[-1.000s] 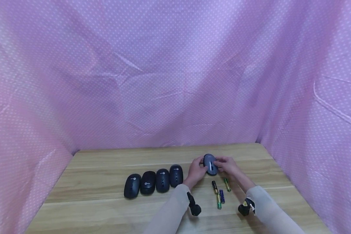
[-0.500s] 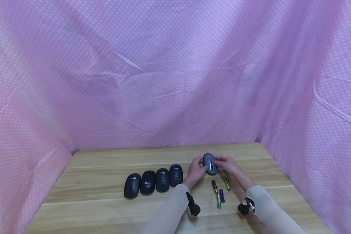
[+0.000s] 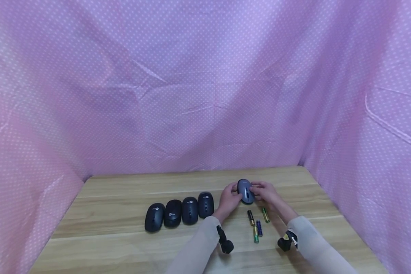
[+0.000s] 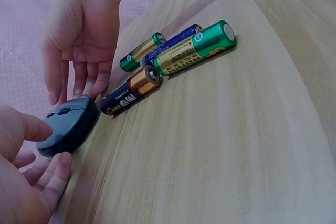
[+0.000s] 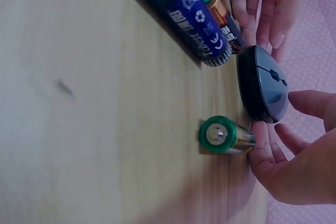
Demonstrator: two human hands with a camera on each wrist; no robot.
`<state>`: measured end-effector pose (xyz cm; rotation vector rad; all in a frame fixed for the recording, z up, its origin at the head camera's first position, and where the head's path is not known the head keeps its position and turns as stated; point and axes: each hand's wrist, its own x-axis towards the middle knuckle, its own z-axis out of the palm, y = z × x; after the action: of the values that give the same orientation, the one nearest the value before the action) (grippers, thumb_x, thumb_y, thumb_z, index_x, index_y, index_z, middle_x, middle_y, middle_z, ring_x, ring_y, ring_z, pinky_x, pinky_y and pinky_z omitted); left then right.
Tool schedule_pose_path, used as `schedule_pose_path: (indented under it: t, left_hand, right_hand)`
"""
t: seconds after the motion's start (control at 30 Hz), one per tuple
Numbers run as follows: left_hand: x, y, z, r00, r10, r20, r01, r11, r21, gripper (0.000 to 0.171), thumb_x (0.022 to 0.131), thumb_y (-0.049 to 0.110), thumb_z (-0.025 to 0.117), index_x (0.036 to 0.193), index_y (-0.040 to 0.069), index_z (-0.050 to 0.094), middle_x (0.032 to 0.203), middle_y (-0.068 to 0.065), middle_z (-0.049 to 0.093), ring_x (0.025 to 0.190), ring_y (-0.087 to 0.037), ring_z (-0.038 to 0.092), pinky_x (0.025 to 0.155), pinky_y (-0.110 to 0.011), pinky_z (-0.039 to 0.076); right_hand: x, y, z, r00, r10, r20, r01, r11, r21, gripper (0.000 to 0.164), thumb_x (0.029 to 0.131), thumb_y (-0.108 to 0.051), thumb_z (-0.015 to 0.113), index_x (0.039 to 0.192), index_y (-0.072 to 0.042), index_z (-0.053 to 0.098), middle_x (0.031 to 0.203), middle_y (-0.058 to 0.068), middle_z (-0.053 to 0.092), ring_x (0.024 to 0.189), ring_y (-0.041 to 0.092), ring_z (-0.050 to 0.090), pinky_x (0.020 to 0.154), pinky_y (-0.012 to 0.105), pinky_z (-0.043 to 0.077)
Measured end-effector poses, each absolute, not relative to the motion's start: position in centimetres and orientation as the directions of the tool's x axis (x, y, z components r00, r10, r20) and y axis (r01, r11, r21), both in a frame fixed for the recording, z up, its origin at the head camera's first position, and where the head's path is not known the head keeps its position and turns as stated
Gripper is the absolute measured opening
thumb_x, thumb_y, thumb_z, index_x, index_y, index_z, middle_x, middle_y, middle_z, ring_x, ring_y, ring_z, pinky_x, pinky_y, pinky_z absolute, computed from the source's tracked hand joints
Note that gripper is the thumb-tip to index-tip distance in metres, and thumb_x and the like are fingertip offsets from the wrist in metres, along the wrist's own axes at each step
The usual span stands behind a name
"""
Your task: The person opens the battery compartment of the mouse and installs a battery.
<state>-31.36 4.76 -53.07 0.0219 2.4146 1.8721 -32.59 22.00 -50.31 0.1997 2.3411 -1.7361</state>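
Observation:
Toward the back right of the table lies a grey computer mouse (image 3: 245, 190) with dark sides, between both hands. My left hand (image 3: 228, 199) holds its left side, the thumb over the top and fingertips (image 4: 62, 163) low along the edge. From the other side my right hand (image 3: 266, 192) holds it, with thumb (image 5: 307, 100) at the upper shell and fingers at the lower edge. Just in front lie a black and copper battery (image 4: 131, 91), a blue battery (image 5: 186, 17), a green and gold battery (image 4: 197, 49) and another green and gold battery (image 5: 226, 135), nearest my right hand.
Left of my hands, several black mice (image 3: 190, 211) lie side by side in a slanting row on the wooden table (image 3: 123, 251). A pink dotted curtain (image 3: 198, 95) hangs behind the table and at both sides. A small black camera (image 3: 227, 246) sits at my left wrist.

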Motion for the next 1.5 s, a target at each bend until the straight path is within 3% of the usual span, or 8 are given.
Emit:
schedule_pose_path:
  t: [0.17,0.33,0.43,0.67,0.9,1.23,1.4,1.5]
  left_hand:
    - [-30.9,4.2,-52.7,-0.995,0.072,-0.068,-0.049,0.242,0.969,0.057,0.089,0.005,0.068,0.145,0.006,0.054,0.126,-0.016,0.065,0.108,-0.023,0.066,0.094,-0.038,0.057]
    - [-30.3,3.1,-51.9,-0.993,0.112,-0.043,-0.018,0.215,0.977,0.057,0.090,0.003,0.067,0.145,0.006,0.052,0.126,-0.017,0.065,0.108,-0.024,0.066,0.089,-0.035,0.059]
    - [-29.9,2.1,-51.0,-0.990,0.142,0.000,0.027,0.186,0.982,0.054,0.090,0.002,0.066,0.143,0.006,0.054,0.124,-0.019,0.065,0.107,-0.025,0.067,0.084,-0.032,0.059]
    - [-28.9,-1.0,-48.0,-0.980,0.170,0.100,0.133,0.193,0.972,0.051,0.090,0.002,0.062,0.140,0.009,0.056,0.120,-0.018,0.069,0.105,-0.029,0.069,0.084,-0.036,0.059]
    - [-28.4,-5.7,-46.3,-0.970,0.191,0.150,0.202,0.291,0.935,0.052,0.093,0.007,0.060,0.144,0.012,0.053,0.120,-0.012,0.069,0.107,-0.027,0.068,0.089,-0.038,0.060]
    - [-27.9,-10.5,-47.9,-0.945,0.239,0.223,0.318,0.512,0.798,0.049,0.096,0.004,0.064,0.144,0.005,0.053,0.123,-0.018,0.065,0.113,-0.033,0.064,0.096,-0.049,0.055]
    - [-27.4,-11.4,-48.8,-0.944,0.250,0.213,0.327,0.638,0.698,0.049,0.096,0.011,0.068,0.142,0.006,0.055,0.126,-0.018,0.064,0.117,-0.034,0.061,0.098,-0.052,0.054]
    - [-27.2,-11.7,-49.1,-0.947,0.247,0.204,0.319,0.687,0.652,0.050,0.095,0.017,0.071,0.141,0.007,0.057,0.128,-0.016,0.064,0.119,-0.033,0.060,0.099,-0.053,0.052]
  right_hand:
    - [-32.5,22.2,-50.1,-0.971,-0.006,-0.240,0.227,0.307,-0.924,0.052,0.102,-0.013,0.059,0.146,0.009,0.044,0.137,0.035,0.055,0.089,0.014,0.067,0.079,0.031,0.060]
    - [-32.2,21.9,-49.4,-0.985,0.016,-0.171,0.165,0.366,-0.916,0.049,0.103,-0.013,0.057,0.147,0.006,0.045,0.137,0.032,0.055,0.105,0.027,0.064,0.085,0.035,0.058]
    - [-32.0,21.1,-48.8,-0.996,0.038,-0.081,0.090,0.414,-0.906,0.045,0.102,-0.013,0.059,0.142,0.005,0.051,0.130,0.027,0.061,0.112,0.031,0.063,0.085,0.029,0.056]
    - [-31.3,17.7,-47.4,-0.996,-0.028,0.085,-0.089,0.420,-0.903,0.034,0.097,-0.005,0.066,0.127,0.011,0.061,0.112,0.028,0.069,0.092,0.013,0.066,0.072,0.015,0.052]
    - [-30.4,14.7,-47.6,-0.981,-0.169,0.093,-0.148,0.352,-0.924,0.033,0.096,-0.005,0.068,0.124,0.011,0.062,0.100,0.022,0.071,0.079,0.005,0.061,0.066,0.018,0.051]
    - [-29.9,12.8,-49.1,-0.966,-0.255,0.050,-0.147,0.377,-0.914,0.030,0.096,-0.003,0.066,0.122,0.010,0.063,0.100,0.025,0.071,0.088,0.034,0.067,0.064,0.027,0.054]
    - [-29.4,12.3,-49.4,-0.947,-0.318,0.045,-0.172,0.384,-0.907,0.032,0.097,-0.003,0.065,0.125,0.011,0.060,0.105,0.030,0.069,0.092,0.038,0.068,0.070,0.039,0.061]
    - [-29.1,12.1,-49.4,-0.935,-0.353,0.040,-0.190,0.400,-0.897,0.034,0.098,-0.005,0.064,0.128,0.011,0.059,0.107,0.027,0.069,0.093,0.033,0.068,0.074,0.035,0.060]
